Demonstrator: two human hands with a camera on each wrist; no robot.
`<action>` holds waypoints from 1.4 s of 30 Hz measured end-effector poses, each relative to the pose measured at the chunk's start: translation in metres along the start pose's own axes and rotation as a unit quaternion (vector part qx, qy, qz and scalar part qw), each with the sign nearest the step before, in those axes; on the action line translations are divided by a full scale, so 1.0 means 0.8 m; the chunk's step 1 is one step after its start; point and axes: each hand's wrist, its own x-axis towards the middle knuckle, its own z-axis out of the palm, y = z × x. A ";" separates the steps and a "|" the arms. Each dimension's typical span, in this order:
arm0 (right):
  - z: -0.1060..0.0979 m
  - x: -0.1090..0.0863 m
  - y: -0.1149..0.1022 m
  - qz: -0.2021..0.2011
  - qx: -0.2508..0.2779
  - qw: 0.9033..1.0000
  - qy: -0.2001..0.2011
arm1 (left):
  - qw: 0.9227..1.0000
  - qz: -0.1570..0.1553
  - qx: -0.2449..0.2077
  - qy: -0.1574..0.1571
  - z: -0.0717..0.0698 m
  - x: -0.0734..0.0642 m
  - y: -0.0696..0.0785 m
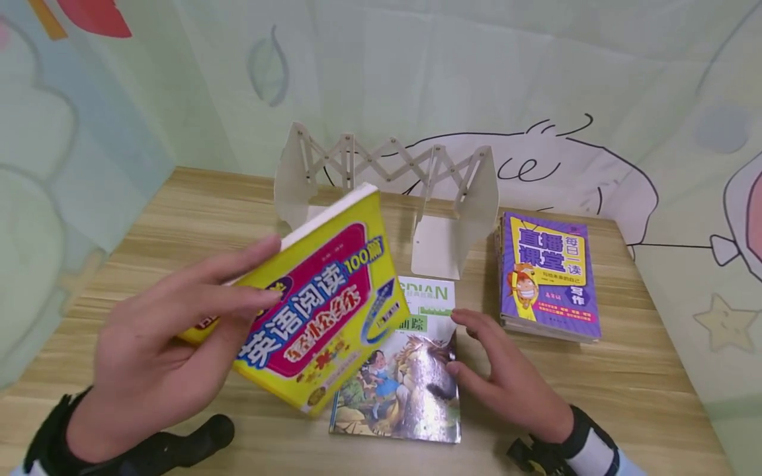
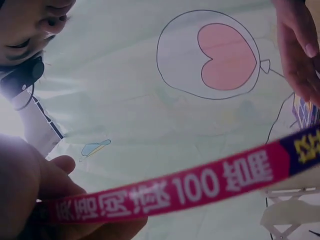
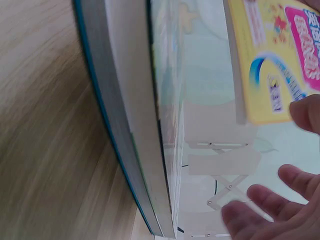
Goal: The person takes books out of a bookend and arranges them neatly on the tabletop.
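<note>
My left hand (image 1: 161, 350) grips a yellow book (image 1: 333, 311) by its left end, thumb and fingers on either side. The book is tilted in the air above the table, and its magenta spine (image 2: 175, 190) crosses the left wrist view. Below it lies a glossy book (image 1: 411, 403) with a lion and a girl on its cover, partly hidden by the yellow one. Page edges (image 3: 135, 135) in the right wrist view show it on top of at least one other book. My right hand (image 1: 512, 377) hovers at its right side, fingers spread and holding nothing.
A white expandable book rack (image 1: 437, 248) stands at the back of the wooden table (image 1: 643, 377). On the right is a stack of books (image 1: 550, 277) with a purple cover on top. A printed curtain (image 1: 417, 66) surrounds the table's back and sides.
</note>
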 end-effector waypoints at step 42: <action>-0.002 -0.022 -0.008 0.092 0.377 0.921 -0.031 | 0.986 -0.162 0.031 -0.018 0.054 0.014 -0.005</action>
